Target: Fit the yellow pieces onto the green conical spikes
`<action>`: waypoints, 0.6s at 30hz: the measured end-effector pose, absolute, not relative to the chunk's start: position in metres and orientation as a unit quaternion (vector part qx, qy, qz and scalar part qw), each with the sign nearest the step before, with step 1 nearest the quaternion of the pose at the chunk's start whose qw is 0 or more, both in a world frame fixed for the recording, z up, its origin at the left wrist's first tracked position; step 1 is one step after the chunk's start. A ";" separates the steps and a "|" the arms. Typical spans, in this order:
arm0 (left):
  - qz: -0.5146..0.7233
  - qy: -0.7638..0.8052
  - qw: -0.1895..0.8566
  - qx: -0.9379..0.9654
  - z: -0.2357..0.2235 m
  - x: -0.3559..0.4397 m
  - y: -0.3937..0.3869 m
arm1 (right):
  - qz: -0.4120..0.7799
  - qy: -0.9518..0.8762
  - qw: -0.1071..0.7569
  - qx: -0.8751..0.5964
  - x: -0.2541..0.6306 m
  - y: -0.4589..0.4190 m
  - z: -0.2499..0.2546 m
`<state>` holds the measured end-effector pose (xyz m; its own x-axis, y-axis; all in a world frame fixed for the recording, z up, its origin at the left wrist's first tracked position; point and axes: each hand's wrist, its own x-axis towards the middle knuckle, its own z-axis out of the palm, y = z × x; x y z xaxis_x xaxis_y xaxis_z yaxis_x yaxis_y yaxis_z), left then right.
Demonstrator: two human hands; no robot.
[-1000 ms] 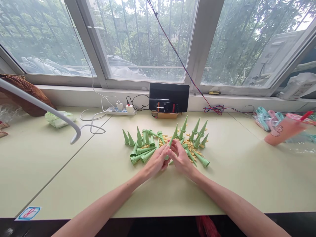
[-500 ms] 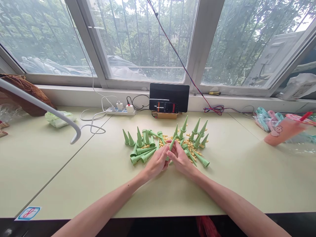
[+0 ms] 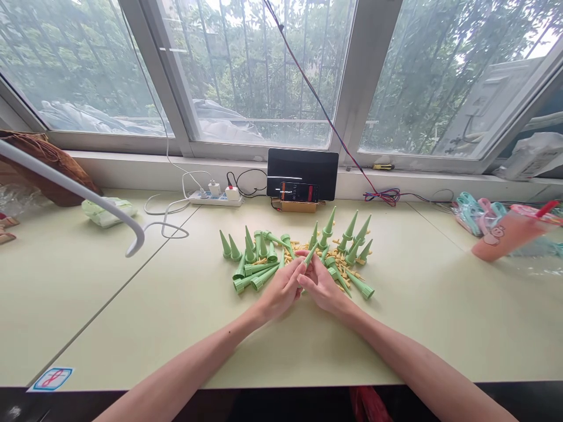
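Note:
My left hand (image 3: 280,291) and my right hand (image 3: 322,285) meet at the table's middle, both closed around one green cone-shaped spike (image 3: 309,255) whose tip points up and to the right. Just beyond them lies a pile of green spikes (image 3: 255,266), some upright, some lying flat. More upright green spikes (image 3: 352,234) stand to the right. Small yellow plugs (image 3: 339,259) are scattered among them.
A pale green table (image 3: 176,316) runs to the windowsill. At the back stand a phone (image 3: 298,191) on a wooden stand, a black panel (image 3: 302,172) and a power strip (image 3: 215,198). A white lamp arm (image 3: 79,193) reaches in from the left. A pink cup (image 3: 505,235) and clips (image 3: 475,212) lie right.
The spike held between both hands has turned a little, its tip now leaning more to the right. The hands have stayed in about the same spot.

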<state>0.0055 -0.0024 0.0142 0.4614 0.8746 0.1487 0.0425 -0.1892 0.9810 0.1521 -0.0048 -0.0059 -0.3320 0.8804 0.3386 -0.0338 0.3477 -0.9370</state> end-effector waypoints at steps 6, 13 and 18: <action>0.393 0.339 0.510 0.686 0.013 0.005 -0.003 | 0.494 -0.666 0.478 -0.290 0.153 -0.006 -0.005; 0.380 0.346 0.485 0.708 0.015 0.004 -0.002 | 0.496 -0.665 0.469 -0.304 0.153 -0.008 0.002; 0.376 0.351 0.473 0.715 0.015 0.004 -0.003 | 0.495 -0.662 0.472 -0.307 0.153 -0.008 -0.001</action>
